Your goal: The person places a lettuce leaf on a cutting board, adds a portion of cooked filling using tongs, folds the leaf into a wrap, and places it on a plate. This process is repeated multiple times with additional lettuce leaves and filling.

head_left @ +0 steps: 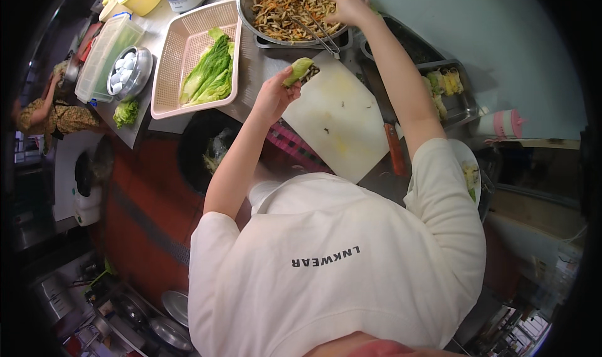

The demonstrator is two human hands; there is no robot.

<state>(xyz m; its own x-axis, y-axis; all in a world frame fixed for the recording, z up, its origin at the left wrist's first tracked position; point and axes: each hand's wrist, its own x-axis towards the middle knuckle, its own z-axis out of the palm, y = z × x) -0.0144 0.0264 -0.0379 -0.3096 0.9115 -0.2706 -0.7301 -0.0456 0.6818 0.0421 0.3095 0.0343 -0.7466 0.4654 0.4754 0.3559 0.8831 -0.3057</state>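
My left hand [274, 98] is closed on a green lettuce leaf [300, 70], held curled above the far left edge of the white cutting board [335, 122]. Dark shredded filling shows inside the leaf. My right hand [351, 8] reaches over the right side of a large metal bowl, fingers bent down into the shredded mix [285, 9]. Whatever those fingertips grip is too small to make out. Metal tongs [324, 41] lean over the bowl's near rim. Left of the bowl, a pink plastic basket [164, 84] contains several long lettuce leaves [210, 74].
An orange-handled knife [394, 149] lies along the board's right edge. Filled leaf rolls [446, 82] sit in a metal tray [465, 106] at right. A bowl of white pieces [130, 71] stands at left. Below the counter is a black bin [191, 150]. Another person [63, 115] works far left.
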